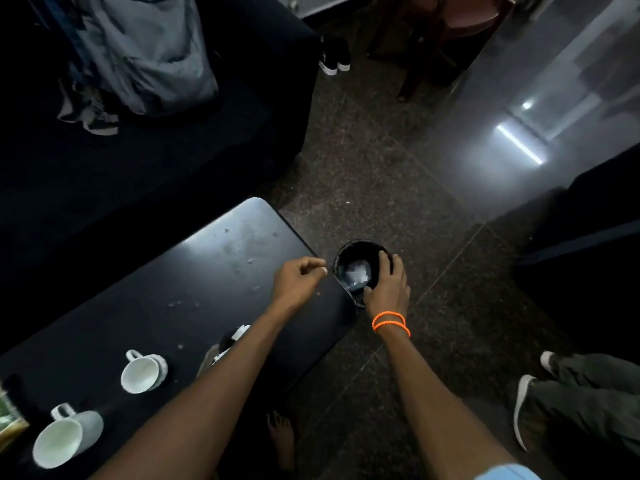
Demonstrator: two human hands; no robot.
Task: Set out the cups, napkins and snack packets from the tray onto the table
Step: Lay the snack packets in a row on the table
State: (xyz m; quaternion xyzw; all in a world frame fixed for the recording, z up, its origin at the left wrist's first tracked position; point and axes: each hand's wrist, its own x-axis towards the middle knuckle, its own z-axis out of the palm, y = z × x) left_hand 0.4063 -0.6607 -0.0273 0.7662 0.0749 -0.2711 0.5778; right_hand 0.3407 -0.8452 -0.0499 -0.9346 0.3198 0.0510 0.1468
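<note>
- Right hand (384,282) curls over the rim of a small black bin (356,268) just off the worktop's (207,271) far corner, fingers on its edge; something pale and crumpled lies inside.
- Left hand (299,278) hovers over that corner, fingertips pinched together; what they hold, I cannot tell.
- Looks like tidying, not setting out; next, probably drop the scrap in the bin.
- Nearer than the bin, two white cups (143,372) lie tipped on the dark worktop, already set down.
- No tray visible.
- Speckled stone floor (363,168) under the bin, dark sofa (138,161) beyond.
</note>
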